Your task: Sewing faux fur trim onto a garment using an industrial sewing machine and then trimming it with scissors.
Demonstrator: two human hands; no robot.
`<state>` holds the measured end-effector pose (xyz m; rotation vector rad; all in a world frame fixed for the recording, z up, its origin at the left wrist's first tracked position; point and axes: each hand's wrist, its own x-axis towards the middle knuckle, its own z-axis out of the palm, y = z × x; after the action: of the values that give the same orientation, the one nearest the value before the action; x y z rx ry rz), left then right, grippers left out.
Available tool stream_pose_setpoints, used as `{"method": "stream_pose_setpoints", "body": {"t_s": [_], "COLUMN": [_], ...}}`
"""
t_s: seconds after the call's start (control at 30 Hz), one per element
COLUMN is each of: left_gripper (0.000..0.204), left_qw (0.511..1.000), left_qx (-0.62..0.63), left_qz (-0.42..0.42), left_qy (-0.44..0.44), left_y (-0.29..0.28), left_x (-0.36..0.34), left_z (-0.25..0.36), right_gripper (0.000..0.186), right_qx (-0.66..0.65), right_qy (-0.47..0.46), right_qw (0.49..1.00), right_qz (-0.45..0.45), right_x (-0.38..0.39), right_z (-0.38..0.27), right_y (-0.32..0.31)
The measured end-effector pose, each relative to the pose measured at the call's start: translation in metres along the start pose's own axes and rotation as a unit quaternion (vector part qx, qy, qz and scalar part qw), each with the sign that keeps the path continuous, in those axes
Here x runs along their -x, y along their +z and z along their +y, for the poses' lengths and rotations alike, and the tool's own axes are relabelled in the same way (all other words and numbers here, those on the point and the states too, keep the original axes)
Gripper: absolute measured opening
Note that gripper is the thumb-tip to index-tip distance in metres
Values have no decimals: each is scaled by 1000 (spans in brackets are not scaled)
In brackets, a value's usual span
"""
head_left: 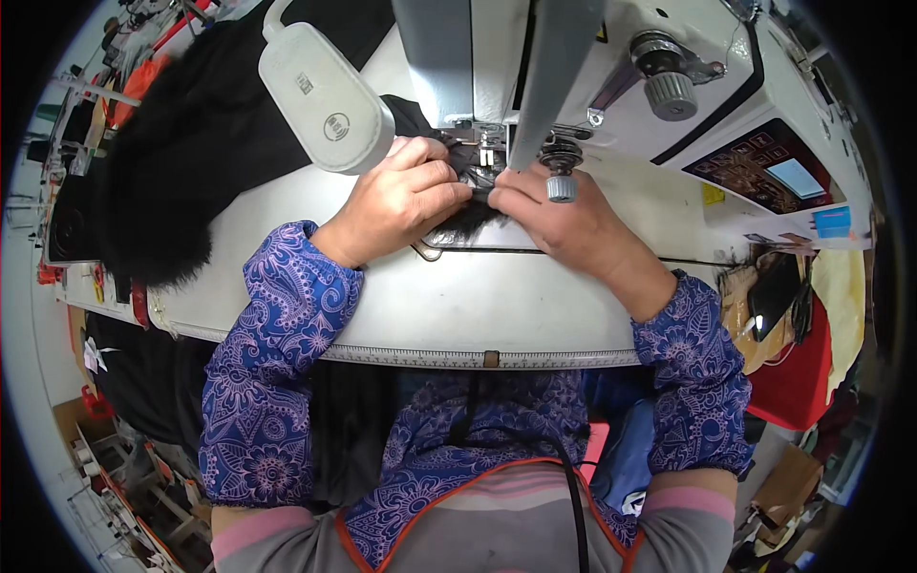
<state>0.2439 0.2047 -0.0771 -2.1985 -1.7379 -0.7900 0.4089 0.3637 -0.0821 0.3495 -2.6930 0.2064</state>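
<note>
Both of my hands are at the needle area of a white sewing machine (621,124). My left hand (406,196) pinches a piece of black furry fabric (463,224) just left of the presser foot (488,148). From the other side, my right hand (564,215) grips the same fabric's edge with fingers closed, partly behind a tension knob (562,188). Between the fingertips the fabric looks dark and shiny. More black fabric with a fur trim (158,191) spreads over the table to the left. The needle tip is too small to make out.
A white lamp head (330,100) hangs close above my left hand. Along the table's front edge runs a measuring tape (430,357). The machine's control panel (764,167) is at the right, with a red container (798,382) beyond the table.
</note>
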Motion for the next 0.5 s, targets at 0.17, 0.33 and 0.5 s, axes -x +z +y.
{"method": "stream_pose_setpoints", "body": {"t_s": [0.17, 0.33, 0.5], "left_gripper": [19, 20, 21], "left_qw": [996, 994, 990], "left_qx": [70, 111, 136], "left_qz": [19, -6, -5], "left_qy": [46, -20, -40], "left_y": [2, 1, 3], "left_x": [6, 10, 10], "left_z": [-1, 4, 2], "right_gripper": [22, 20, 17], "right_qx": [-26, -50, -7], "right_qy": [26, 7, -8], "right_qw": [999, 997, 999], "right_qz": [25, 49, 47], "right_x": [-1, -2, -2], "right_z": [1, 1, 1], "right_y": [3, 0, 1]}}
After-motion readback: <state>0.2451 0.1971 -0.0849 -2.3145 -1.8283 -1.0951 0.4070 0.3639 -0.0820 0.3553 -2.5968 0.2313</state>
